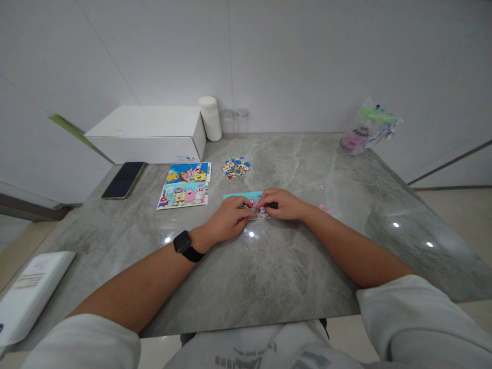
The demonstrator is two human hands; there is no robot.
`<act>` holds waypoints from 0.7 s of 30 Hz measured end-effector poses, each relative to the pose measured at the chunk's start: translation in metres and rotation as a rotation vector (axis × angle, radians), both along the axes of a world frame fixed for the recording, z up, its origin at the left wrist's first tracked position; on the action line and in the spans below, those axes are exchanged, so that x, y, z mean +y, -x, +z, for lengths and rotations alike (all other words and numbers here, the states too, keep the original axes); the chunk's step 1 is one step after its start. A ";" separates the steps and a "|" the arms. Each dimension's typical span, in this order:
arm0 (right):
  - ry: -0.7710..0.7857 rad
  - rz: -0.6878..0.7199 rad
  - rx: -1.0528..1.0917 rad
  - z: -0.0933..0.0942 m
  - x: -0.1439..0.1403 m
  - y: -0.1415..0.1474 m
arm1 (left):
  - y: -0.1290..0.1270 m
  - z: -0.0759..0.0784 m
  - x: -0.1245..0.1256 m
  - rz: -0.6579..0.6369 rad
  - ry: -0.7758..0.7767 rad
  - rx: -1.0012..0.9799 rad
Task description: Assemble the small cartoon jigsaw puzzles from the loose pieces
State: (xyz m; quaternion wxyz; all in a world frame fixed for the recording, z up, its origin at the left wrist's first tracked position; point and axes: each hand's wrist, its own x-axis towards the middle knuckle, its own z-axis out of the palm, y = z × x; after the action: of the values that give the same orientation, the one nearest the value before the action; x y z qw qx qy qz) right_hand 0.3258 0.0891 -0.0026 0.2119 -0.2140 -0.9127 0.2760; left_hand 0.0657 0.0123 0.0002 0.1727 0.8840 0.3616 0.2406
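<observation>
A small, colourful jigsaw puzzle (230, 196) lies flat on the grey marbled table, partly hidden under both hands. My left hand (229, 215), with a black watch on the wrist, curls its fingers and thumb against the puzzle's front left part. From the other side, my right hand (283, 204) has its fingers bent and closed on the puzzle's right part, fingertips close to those of the left. Behind it sits a heap of loose puzzle pieces (236, 167). A few pink pieces (325, 209) lie by my right forearm, and another small piece (322, 187) is farther back.
Two cartoon picture cards (182, 196) lie left of the puzzle, near a phone (124, 180). Along the back stand a white box (149, 133), a white bottle (210, 119) and two clear jars (234, 124). A plastic-wrapped cup (357, 137) is back right; a white device (34, 294) sits front left.
</observation>
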 end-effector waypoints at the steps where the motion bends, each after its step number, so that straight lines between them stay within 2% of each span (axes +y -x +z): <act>1: -0.006 0.001 -0.003 -0.001 0.000 0.000 | 0.000 0.000 0.000 -0.005 -0.007 0.001; 10: -0.092 0.025 0.001 -0.009 0.005 -0.002 | 0.001 -0.005 0.001 -0.041 -0.072 0.039; 21: -0.092 0.027 -0.013 -0.010 0.006 -0.002 | -0.001 -0.002 0.000 -0.036 -0.080 0.045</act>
State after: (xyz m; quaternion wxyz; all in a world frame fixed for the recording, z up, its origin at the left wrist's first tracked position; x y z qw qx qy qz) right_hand 0.3275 0.0947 -0.0131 0.2117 -0.1934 -0.9287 0.2352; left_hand 0.0666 0.0120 -0.0017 0.1333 0.9018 0.3394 0.2319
